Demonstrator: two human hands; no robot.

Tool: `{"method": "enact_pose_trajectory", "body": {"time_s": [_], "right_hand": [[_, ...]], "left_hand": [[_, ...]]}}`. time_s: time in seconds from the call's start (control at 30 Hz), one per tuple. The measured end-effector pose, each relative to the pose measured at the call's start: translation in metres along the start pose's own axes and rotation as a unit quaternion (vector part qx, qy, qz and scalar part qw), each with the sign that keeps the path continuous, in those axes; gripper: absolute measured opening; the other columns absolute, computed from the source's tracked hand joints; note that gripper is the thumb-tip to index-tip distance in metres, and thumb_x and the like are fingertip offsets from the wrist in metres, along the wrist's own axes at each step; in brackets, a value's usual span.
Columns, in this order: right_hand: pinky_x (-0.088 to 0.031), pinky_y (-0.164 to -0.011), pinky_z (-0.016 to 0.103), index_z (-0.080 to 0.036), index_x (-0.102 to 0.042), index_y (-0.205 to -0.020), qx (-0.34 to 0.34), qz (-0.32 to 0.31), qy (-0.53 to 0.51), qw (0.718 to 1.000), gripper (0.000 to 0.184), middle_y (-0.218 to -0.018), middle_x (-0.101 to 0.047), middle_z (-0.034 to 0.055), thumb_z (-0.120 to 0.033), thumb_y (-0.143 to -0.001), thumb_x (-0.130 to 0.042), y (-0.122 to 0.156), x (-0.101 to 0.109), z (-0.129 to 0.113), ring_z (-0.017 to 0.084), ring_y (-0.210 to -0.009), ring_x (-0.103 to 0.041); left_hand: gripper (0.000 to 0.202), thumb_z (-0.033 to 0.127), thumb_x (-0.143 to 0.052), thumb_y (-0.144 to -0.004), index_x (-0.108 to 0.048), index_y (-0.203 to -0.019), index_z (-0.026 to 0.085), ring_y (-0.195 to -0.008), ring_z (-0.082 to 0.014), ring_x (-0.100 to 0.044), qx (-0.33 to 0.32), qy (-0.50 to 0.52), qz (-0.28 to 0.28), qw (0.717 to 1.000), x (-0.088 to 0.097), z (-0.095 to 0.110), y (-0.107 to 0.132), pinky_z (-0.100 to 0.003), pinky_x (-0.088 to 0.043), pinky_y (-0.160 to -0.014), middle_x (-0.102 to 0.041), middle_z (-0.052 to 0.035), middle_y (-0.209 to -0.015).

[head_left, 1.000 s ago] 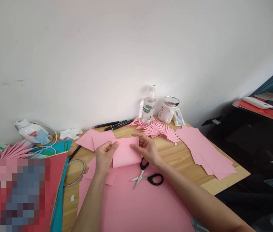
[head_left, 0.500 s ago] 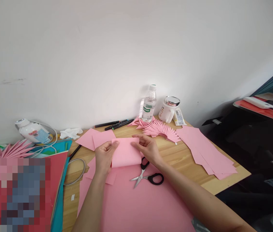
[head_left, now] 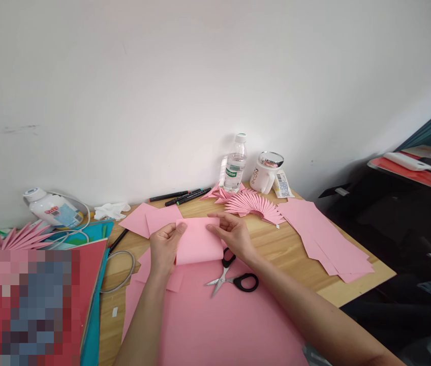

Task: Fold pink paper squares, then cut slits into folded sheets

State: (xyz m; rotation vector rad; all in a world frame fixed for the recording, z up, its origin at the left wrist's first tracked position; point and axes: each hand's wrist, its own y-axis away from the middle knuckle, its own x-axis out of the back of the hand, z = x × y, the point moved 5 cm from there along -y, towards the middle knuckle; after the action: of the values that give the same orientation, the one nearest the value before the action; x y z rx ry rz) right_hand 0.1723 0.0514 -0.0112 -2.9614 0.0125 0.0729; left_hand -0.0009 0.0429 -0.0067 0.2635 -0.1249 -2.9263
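A small pink paper sheet (head_left: 197,243) is folded over and held above the wooden table (head_left: 284,249). My left hand (head_left: 165,249) pinches its left edge. My right hand (head_left: 231,235) pinches the top right corner, thumb and fingers pressed together on the paper. Black-handled scissors (head_left: 234,278) lie just below my right hand on a large pink sheet (head_left: 215,325). A pleated pink paper fan (head_left: 251,206) lies behind my right hand.
A water bottle (head_left: 234,165), white mug (head_left: 266,173) and black markers (head_left: 181,196) stand along the wall. Pink sheets (head_left: 326,239) are stacked at the right, more (head_left: 147,218) behind my left hand. A white bottle (head_left: 51,208), cable (head_left: 120,269) and coloured boards (head_left: 93,284) are at the left.
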Motion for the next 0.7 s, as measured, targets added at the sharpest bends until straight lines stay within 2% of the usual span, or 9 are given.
{"method": "enact_pose_trajectory", "body": {"time_s": [0.27, 0.43, 0.57, 0.7], "right_hand": [[-0.023, -0.039, 0.02, -0.017, -0.064, -0.091, -0.001, 0.002, -0.009, 1.0, 0.038, -0.05, -0.029, -0.0083, -0.043, -0.064, -0.07, 0.0007, -0.0002, -0.0013, 0.006, -0.044, -0.026], [-0.025, -0.041, 0.02, -0.017, -0.061, -0.097, -0.001, -0.009, -0.033, 0.999, 0.041, -0.048, -0.03, -0.0097, -0.038, -0.064, -0.072, 0.0009, -0.0005, -0.0013, 0.005, -0.044, -0.028], [-0.032, -0.043, 0.019, -0.017, -0.058, -0.096, -0.027, -0.015, -0.072, 0.997, 0.042, -0.05, -0.044, -0.0085, -0.036, -0.062, -0.074, 0.0011, -0.0009, 0.0017, 0.006, -0.045, -0.041], [-0.044, -0.05, 0.023, -0.016, -0.059, -0.09, -0.05, -0.011, -0.093, 0.994, 0.04, -0.061, -0.061, -0.0017, -0.038, -0.06, -0.075, 0.0012, -0.0005, 0.0047, 0.012, -0.055, -0.057]], "left_hand": [[0.034, 0.041, -0.075, -0.052, -0.059, -0.057, 0.011, -0.043, -0.0047, -0.033, -0.007, 0.001, 0.014, 1.0, -0.001, 0.0013, 0.0009, -0.017, -0.027, -0.039, -0.042, 0.0048, -0.047], [0.035, 0.04, -0.075, -0.052, -0.054, -0.052, 0.012, -0.044, -0.0039, -0.03, -0.012, -0.007, 0.009, 1.0, -0.0012, 0.0051, 0.0023, -0.017, -0.024, -0.039, -0.038, 0.006, -0.046], [0.036, 0.04, -0.074, -0.053, -0.051, -0.051, 0.013, -0.044, -0.0037, -0.027, -0.022, -0.008, 0.013, 1.0, 0.0002, 0.0055, 0.0021, -0.017, -0.022, -0.039, -0.033, 0.007, -0.046], [0.038, 0.04, -0.075, -0.053, -0.048, -0.049, 0.013, -0.044, -0.0035, -0.026, -0.028, -0.012, 0.014, 0.999, -0.0002, 0.0053, 0.0014, -0.017, -0.021, -0.04, -0.032, 0.0071, -0.046]]}}
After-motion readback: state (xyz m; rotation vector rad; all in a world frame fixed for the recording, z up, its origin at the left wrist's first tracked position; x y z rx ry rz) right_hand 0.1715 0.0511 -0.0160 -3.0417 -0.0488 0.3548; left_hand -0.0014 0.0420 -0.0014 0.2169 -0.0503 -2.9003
